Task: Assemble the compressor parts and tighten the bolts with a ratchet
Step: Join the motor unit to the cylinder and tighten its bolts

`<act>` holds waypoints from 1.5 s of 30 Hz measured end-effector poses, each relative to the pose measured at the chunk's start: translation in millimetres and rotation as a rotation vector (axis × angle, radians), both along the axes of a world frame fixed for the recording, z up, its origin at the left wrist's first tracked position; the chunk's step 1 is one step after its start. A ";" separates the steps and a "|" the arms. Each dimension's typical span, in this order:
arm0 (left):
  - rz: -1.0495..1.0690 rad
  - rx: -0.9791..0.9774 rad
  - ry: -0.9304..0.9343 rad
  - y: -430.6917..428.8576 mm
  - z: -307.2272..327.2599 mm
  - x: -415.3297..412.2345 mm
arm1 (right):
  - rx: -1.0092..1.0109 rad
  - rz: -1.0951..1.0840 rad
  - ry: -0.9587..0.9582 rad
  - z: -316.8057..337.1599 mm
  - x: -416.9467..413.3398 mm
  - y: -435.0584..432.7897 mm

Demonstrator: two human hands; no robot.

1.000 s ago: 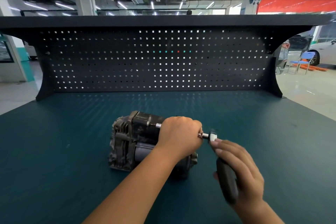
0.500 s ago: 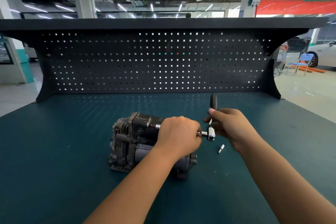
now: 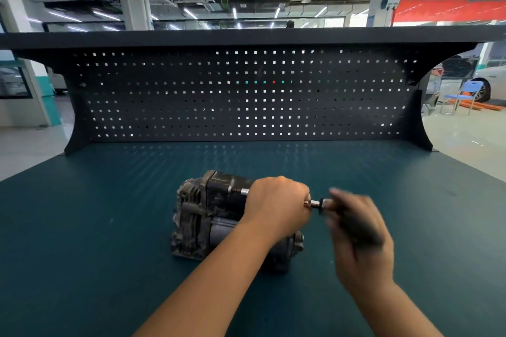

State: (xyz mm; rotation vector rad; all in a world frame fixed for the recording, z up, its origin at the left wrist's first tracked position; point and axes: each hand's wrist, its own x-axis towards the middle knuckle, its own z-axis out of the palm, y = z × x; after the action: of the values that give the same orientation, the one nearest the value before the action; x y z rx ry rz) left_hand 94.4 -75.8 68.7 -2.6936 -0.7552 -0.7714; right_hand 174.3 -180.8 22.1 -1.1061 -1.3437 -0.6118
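A dark, grimy compressor [image 3: 208,216] lies on the green bench mat. My left hand [image 3: 276,205] is curled around the ratchet's extension bar where it runs along the top of the compressor. The chrome bar [image 3: 315,203] pokes out of my fist to the right and meets the ratchet head. My right hand [image 3: 358,238], blurred by motion, grips the black ratchet handle [image 3: 356,224], which points down and to the right. The bolt at the bar's far end is hidden by my left hand.
A black pegboard back panel [image 3: 246,96] with a shelf on top closes off the far side of the bench. The green mat [image 3: 109,268] stretches wide on both sides of the compressor. A blue chair [image 3: 462,96] and a car stand beyond the bench at right.
My right hand has swung the ratchet handle from pointing up and away to pointing down toward me. The small loose bolt seen on the mat is now hidden behind that hand. My left hand has stayed put.
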 end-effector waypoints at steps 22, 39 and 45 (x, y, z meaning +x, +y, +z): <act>0.000 -0.059 -0.019 1.1 4.0 2.3 | 0.106 -0.122 -0.116 -14.7 -25.4 -5.4; 0.025 -0.022 0.011 -0.8 6.5 1.5 | -0.145 0.133 0.671 54.3 18.7 34.3; 0.018 -0.102 0.026 -0.3 8.2 3.1 | -0.052 0.019 0.027 7.4 -44.5 -6.6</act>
State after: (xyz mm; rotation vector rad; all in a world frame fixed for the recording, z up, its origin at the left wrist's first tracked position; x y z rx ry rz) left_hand 97.5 -76.1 76.9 -2.7773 -0.8328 -0.7112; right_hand 129.8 -187.5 29.5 -1.1387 -1.3520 -0.5495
